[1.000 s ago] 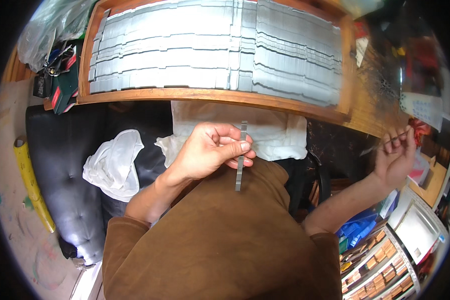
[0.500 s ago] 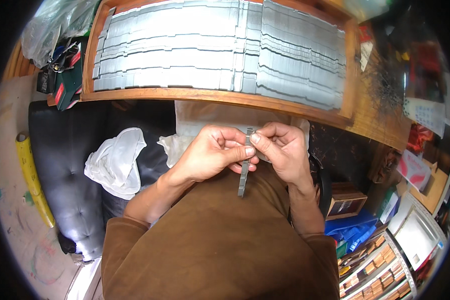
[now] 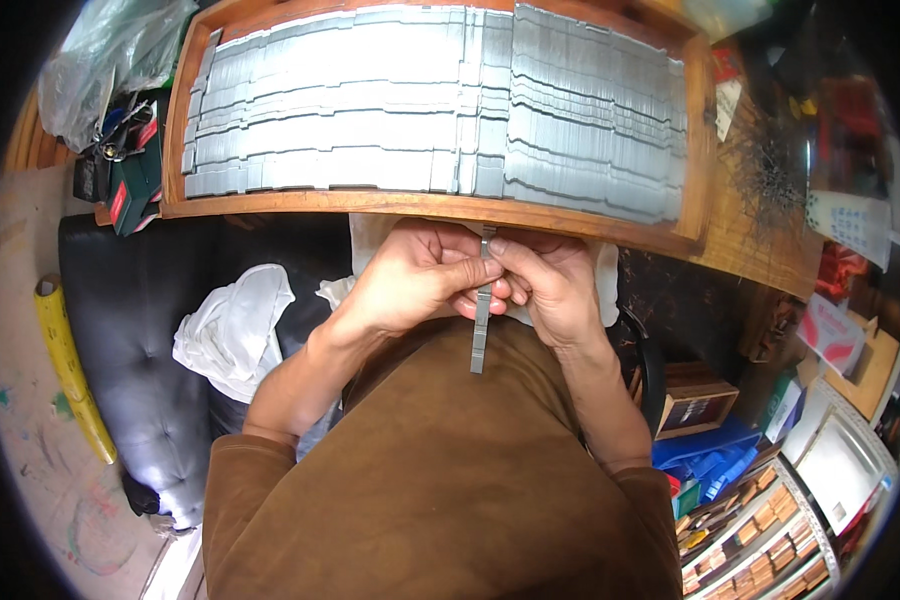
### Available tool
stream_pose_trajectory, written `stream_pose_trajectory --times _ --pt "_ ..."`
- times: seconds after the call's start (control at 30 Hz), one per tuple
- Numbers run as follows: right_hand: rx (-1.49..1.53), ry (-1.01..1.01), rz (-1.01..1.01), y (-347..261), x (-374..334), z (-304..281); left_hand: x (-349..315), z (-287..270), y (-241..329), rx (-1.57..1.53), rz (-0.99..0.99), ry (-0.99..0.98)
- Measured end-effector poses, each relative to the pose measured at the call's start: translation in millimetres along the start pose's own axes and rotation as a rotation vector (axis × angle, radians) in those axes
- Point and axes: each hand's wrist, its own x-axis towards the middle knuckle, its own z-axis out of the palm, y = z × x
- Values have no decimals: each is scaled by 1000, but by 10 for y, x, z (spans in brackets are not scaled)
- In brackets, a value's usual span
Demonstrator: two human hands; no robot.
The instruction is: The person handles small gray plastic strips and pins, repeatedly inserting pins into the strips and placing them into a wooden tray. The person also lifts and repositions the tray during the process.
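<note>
Where the two hands meet at the centre of the head view, a narrow grey metal strip (image 3: 481,320) stands almost upright between them, its top just under the curved front rail of the tray and its lower end hanging free over the brown shirt (image 3: 440,480) that fills the lower middle of the frame. The left hand (image 3: 415,280) comes in from the lower left, fingers curled shut, thumb and forefinger pinching the strip near its upper part. The right hand (image 3: 545,285) comes in from the lower right, likewise closed, its fingertips pressed on the same strip from the other side, so that both hands touch each other around it.

Above them, across the upper half of the frame, lies a wide shallow wooden tray (image 3: 420,205) packed with rows of flat grey metal strips (image 3: 420,100) laid side by side. Left of the left forearm a crumpled white cloth (image 3: 230,325) rests on a black tufted leather seat (image 3: 130,330). At the far left edge a yellow roll (image 3: 70,370) lies on the floor. In the upper left corner sits a clear plastic bag (image 3: 110,55), with dark green and red boxes (image 3: 135,175) just below it. At the right edge a tangle of thin dark wires (image 3: 770,165) lies on the bench, and the lower right holds a blue plastic piece (image 3: 710,460) and shelves of small sorted parts (image 3: 760,530).
</note>
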Motion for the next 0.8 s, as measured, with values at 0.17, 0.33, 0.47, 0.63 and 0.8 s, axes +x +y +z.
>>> stream_pose_trajectory --times 0.17,0.33,0.47,0.63,0.8 --pt "14 -27 3 47 -9 -12 -27 25 37 4 2 16" --pt "10 -72 84 -62 -180 13 -198 97 -29 11 -10 13" --pt "-31 -92 56 -68 -225 14 -252 173 -72 -44 0 31" --pt "-27 -63 76 -38 -233 25 -278 187 -40 -59 -35 29" --pt "1 -33 117 -39 -224 32 -261 185 -42 -54 -58 32"
